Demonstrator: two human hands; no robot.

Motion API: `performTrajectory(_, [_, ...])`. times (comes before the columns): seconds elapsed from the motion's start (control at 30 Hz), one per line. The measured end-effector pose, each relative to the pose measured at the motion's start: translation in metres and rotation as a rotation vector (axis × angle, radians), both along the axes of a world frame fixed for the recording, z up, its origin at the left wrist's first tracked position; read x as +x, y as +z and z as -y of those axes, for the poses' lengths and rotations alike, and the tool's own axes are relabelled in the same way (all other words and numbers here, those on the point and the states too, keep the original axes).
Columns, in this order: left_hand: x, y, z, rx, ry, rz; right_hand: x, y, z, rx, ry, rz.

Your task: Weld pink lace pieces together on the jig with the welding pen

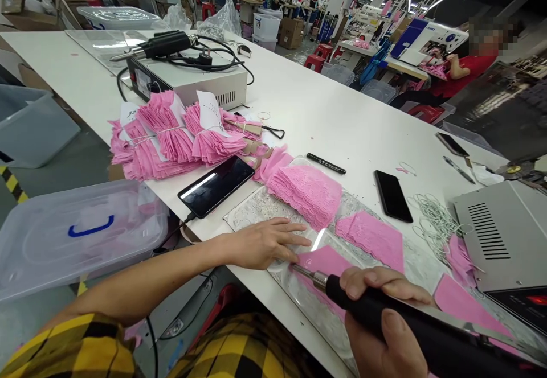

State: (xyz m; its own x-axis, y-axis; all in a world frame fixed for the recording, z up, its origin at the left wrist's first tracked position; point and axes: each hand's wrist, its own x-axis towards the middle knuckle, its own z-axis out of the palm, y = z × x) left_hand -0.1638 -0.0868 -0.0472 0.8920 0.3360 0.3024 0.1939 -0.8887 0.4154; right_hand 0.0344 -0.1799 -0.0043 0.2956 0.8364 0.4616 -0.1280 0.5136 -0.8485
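Note:
My right hand is wrapped round the thick black handle of a handheld metal-tipped tool, which looks like an ultrasonic welding gun. Its thin tip meets the left edge of a flat pink fabric piece. Beside that tip, my left hand lies flat with its fingers stretched out, fingertips at the fabric's edge. Under the work is a clear-covered board. A thick stack of scalloped pink pieces sits just beyond my left hand, and a smaller pink pile lies to its right.
Tied pink bundles and a grey box with a similar tool on top stand at left. Phones, a black marker, tangled string and another grey box surround the board. A co-worker in red sits behind.

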Motion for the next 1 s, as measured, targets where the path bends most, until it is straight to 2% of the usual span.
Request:
performTrajectory(0.2, [-0.002, -0.004, 0.001, 0.037, 0.028, 0.159, 0.005, 0.003, -0.005, 0.016, -0.120, -0.041])
performTrajectory(0.47, [-0.001, -0.003, 0.001, 0.110, 0.024, 0.179, 0.004, -0.006, -0.012, 0.023, -0.109, -0.032])
performTrajectory(0.8, [-0.001, -0.005, 0.002, 0.121, 0.034, 0.181, 0.001, -0.003, -0.012, 0.008, -0.058, -0.032])
performTrajectory(0.87, [-0.001, -0.004, 0.002, 0.117, 0.034, 0.173, 0.007, -0.001, -0.014, 0.014, -0.099, -0.051])
performTrajectory(1.0, [-0.001, 0.001, 0.003, 0.099, 0.002, 0.130, 0.033, 0.004, -0.020, 0.076, -0.278, -0.072])
